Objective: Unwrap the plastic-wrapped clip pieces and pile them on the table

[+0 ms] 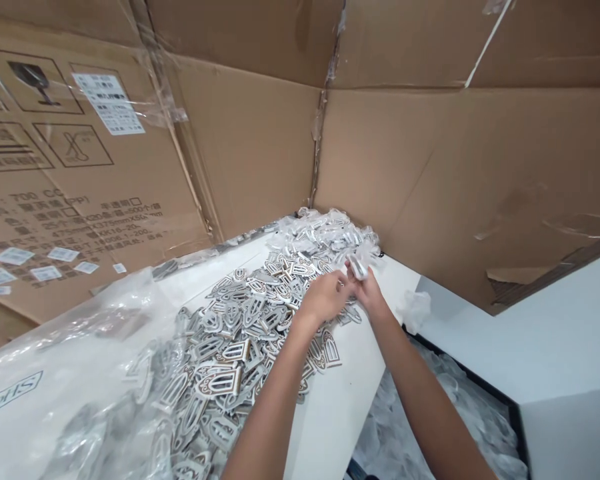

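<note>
Over the pile my right hand [369, 291] is closed around a small bundle of window-shaped pieces [359, 269], pale grey, with clear plastic film about it. My left hand [326, 295] meets it from the left, fingers bent inward; what they pinch is hidden. Beneath and left of both hands spreads a big heap of flat arched window-shaped pieces [253, 320], white and grey, some with brown scrollwork. Just beyond the hands lies a mound of similar pieces in clear plastic bags [325, 230].
Tall cardboard walls [250, 133] stand behind the white table [337, 393] and meet in a corner. A large clear plastic bag [80, 373] covers the left side. Below the right edge, a dark-rimmed bin [523, 427] holds crumpled clear plastic [450, 393]. A crumpled plastic bag [415, 310] hangs at the edge.
</note>
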### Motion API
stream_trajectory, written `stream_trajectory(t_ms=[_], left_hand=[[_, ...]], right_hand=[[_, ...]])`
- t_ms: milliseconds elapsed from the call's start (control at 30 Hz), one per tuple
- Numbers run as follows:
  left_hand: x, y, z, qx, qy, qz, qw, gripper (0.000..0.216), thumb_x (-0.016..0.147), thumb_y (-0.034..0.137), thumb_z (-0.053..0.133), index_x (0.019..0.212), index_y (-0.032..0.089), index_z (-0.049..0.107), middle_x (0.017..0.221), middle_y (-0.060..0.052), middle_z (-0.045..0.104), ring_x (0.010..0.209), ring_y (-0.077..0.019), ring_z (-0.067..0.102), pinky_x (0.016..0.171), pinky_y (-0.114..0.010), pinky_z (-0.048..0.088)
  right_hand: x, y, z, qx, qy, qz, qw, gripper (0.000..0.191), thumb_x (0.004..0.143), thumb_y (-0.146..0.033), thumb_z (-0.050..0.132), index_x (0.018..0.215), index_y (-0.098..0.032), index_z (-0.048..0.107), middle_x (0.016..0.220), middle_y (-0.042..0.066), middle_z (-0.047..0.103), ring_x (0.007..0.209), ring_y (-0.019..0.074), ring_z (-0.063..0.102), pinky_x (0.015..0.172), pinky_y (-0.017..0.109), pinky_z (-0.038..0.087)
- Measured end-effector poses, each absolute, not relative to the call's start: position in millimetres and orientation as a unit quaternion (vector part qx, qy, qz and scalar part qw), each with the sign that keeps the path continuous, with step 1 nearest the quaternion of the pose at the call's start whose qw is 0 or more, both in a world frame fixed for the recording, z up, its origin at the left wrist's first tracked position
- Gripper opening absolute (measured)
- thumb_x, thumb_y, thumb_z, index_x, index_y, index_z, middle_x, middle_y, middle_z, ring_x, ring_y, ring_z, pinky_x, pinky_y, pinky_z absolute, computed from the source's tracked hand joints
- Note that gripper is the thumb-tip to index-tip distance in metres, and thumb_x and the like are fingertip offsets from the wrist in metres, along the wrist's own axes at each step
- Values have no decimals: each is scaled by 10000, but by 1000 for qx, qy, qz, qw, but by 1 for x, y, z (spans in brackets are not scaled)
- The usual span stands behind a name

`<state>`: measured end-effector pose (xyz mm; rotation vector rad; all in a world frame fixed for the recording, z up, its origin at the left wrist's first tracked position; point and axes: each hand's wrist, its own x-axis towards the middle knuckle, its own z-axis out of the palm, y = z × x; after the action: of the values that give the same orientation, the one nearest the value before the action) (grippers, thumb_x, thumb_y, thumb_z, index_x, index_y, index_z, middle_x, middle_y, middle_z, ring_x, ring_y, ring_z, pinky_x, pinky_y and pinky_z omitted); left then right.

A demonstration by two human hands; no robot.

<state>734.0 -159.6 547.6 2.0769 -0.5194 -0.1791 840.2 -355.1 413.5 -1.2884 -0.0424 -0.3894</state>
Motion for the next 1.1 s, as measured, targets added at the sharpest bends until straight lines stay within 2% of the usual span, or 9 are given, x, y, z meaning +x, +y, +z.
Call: stream_trajectory(t_ms=[100, 200, 300, 433, 533, 667, 767, 900, 1100], left_hand=[[746, -156, 535, 829, -129, -56, 542, 332, 1065, 488, 538, 1200, 237, 710, 832, -36, 804, 704, -235, 784, 747, -380, 623], [750, -157, 524, 800, -132, -135, 570, 363, 1007, 474, 665, 1281, 235, 664, 863, -31, 820, 613, -218, 765, 615, -341, 602], [747, -163, 517, 832, -124, -107, 529, 343, 893, 318, 814, 1201, 231, 689, 881, -22, 822, 662, -211, 772, 716, -340, 612], [744, -175, 513, 867, -109, -36, 485, 177, 837, 219, 851, 885, 223, 681, 956, -86, 804, 984, -295, 787, 958, -415, 560], [746, -183, 508, 869, -103, -18, 483, 203, 893, 267, 824, 824, 230, 638, 957, -101, 798, 1016, -300, 772, 965, -420, 542], [750, -187, 500, 859, -87, -8, 504, 198, 905, 249, 814, 952, 236, 622, 1011, -80, 803, 965, -248, 772, 891, -356, 549], [750, -187, 499, 853, -70, -5, 518, 220, 935, 271, 782, 1050, 239, 597, 987, -59, 797, 917, -226, 768, 831, -326, 547], [748, -186, 507, 854, -48, 8, 518, 196, 935, 242, 735, 1076, 242, 599, 909, -32, 778, 876, -233, 755, 806, -327, 524], [751, -166, 534, 851, -47, 128, 507, 32, 997, 227, 649, 969, 243, 645, 940, -26, 799, 809, -199, 731, 767, -297, 481]], right_hand=[[833, -352, 419, -578, -44, -109, 808, 455, 772, -691, 816, 934, -278, 715, 1044, 70, 784, 931, 265, 745, 773, 395, 658], [825, -348, 423, -565, -94, -59, 818, 457, 704, -563, 903, 739, -279, 546, 1095, 54, 755, 971, 257, 732, 802, 403, 654], [821, -342, 427, -556, -106, -48, 823, 532, 678, -443, 938, 676, -272, 435, 1060, 42, 714, 978, 241, 718, 825, 382, 648], [821, -338, 432, -533, -79, -7, 843, 383, 701, -396, 932, 763, -272, 576, 1002, 27, 712, 796, 193, 685, 657, 315, 613], [821, -335, 434, -531, -70, 13, 844, 317, 722, -373, 916, 849, -269, 645, 948, 23, 720, 734, 185, 664, 600, 298, 580], [817, -330, 435, -567, -94, -57, 816, 348, 746, -392, 875, 763, -265, 551, 1007, 27, 708, 828, 204, 668, 713, 341, 585], [814, -331, 432, -658, -98, -195, 720, 353, 818, -453, 777, 750, -269, 484, 892, 18, 649, 806, 212, 607, 753, 368, 540], [814, -339, 424, -743, -95, -397, 530, 307, 743, -404, 753, 913, -262, 540, 877, -5, 597, 822, 225, 571, 801, 379, 500], [833, -355, 410, -768, -78, -439, 459, 402, 857, -419, 671, 1187, -234, 534, 1084, 69, 625, 932, 259, 606, 872, 412, 513]])
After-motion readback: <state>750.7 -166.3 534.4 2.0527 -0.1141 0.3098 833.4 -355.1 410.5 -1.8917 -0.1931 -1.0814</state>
